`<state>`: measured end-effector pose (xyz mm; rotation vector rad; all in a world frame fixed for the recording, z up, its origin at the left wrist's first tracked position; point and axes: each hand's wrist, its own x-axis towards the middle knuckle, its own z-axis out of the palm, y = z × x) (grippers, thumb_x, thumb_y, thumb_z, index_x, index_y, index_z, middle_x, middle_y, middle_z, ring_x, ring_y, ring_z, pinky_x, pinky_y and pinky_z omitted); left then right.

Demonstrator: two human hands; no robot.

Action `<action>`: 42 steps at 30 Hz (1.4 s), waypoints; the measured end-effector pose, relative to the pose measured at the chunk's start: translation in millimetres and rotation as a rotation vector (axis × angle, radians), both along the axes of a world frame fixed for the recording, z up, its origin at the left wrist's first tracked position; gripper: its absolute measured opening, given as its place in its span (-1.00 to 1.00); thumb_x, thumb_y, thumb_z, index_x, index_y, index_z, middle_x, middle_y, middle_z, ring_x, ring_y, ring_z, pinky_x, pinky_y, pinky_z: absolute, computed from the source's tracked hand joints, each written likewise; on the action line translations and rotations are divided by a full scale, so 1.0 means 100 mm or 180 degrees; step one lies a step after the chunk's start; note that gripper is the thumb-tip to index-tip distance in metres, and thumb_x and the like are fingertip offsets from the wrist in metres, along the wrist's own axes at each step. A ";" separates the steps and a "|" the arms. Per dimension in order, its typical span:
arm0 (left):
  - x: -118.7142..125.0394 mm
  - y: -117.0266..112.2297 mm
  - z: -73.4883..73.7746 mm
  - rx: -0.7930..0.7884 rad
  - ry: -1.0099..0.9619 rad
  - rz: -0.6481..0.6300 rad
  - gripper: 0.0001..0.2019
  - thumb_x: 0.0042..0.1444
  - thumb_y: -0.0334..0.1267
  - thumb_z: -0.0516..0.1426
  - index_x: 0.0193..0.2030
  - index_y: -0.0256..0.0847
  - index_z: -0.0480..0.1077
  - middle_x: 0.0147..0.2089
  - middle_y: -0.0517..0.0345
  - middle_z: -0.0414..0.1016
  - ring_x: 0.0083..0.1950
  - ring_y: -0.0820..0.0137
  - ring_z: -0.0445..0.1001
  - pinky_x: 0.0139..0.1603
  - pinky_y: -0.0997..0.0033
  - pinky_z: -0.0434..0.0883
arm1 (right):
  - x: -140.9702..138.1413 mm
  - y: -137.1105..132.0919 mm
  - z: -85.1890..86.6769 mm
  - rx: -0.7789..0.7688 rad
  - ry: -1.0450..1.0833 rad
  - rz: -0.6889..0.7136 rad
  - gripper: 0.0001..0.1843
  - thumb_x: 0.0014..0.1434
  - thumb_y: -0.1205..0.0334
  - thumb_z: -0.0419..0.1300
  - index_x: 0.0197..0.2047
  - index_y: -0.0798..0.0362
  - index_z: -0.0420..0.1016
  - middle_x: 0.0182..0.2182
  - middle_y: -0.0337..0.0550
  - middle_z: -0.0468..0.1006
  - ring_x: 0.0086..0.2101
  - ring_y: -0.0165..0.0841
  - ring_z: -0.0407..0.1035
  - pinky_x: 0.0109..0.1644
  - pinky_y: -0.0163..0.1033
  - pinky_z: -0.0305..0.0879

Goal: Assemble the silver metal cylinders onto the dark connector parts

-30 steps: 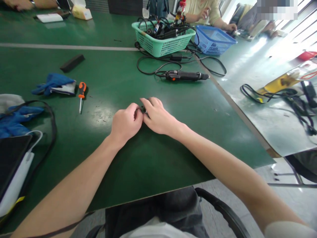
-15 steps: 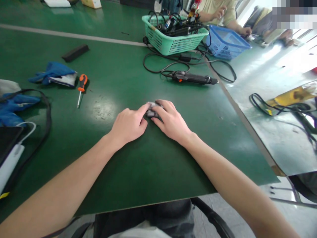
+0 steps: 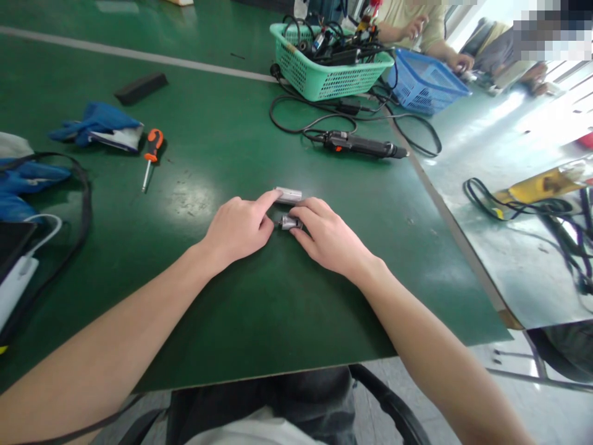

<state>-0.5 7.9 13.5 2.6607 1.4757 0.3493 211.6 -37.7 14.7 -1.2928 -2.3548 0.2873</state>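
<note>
Two small grey metal parts are between my hands on the green table (image 3: 259, 321). The farther one, a smooth metal cylinder (image 3: 290, 195), lies on its side. My left hand (image 3: 238, 225) touches its left end with a stretched index finger; the thumb is apart from that finger and close to the nearer part. My right hand (image 3: 331, 232) pinches the nearer part, a short metal cylinder with a dark slot (image 3: 288, 222), between thumb and fingers. Its right end is partly hidden by those fingers.
Beyond my hands lie a black electric screwdriver (image 3: 364, 145) and its cable. A green basket (image 3: 333, 83) of tools and a blue basket (image 3: 426, 83) stand behind. On the left are an orange-handled screwdriver (image 3: 152, 148), blue gloves (image 3: 99, 123) and a black bar (image 3: 141, 88). A co-worker's hand (image 3: 461, 63) is beyond.
My right hand has shifted slightly right and nearer with the slotted part. The two metal parts now show apart, and the smooth cylinder is uncovered. My left hand has barely moved.
</note>
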 end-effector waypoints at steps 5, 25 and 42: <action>0.00 -0.01 0.01 -0.0004 -0.0013 -0.0034 -0.42 0.25 -0.32 -0.02 0.42 -0.13 0.26 -0.25 0.05 0.64 -0.27 0.18 0.60 -0.11 0.22 0.46 | -0.03 0.02 -0.01 -0.0017 0.0085 -0.0038 -0.76 0.34 0.31 0.11 0.05 0.01 0.43 -0.05 0.04 0.51 -0.02 -0.09 0.40 0.10 0.03 0.40; -0.01 -0.02 -0.01 -0.0003 -0.0076 -0.0262 -0.50 0.18 -0.30 0.02 0.28 -0.21 0.32 -0.34 0.09 0.59 -0.35 0.21 0.54 -0.23 0.24 0.42 | 0.00 0.03 -0.06 0.0013 0.0083 -0.0046 -0.77 0.36 0.24 0.14 0.07 0.00 0.45 -0.05 0.02 0.52 -0.02 -0.08 0.41 0.09 0.03 0.40; -0.03 -0.02 -0.06 0.0124 0.0053 -0.0709 -0.81 0.26 -0.21 0.04 -0.18 -0.18 0.47 -0.35 0.05 0.57 -0.31 0.21 0.53 -0.18 0.21 0.38 | -0.02 0.02 -0.06 0.0068 0.0115 0.0081 -0.73 0.35 0.23 0.17 0.09 -0.01 0.50 -0.04 0.01 0.54 -0.02 -0.09 0.41 0.13 0.04 0.39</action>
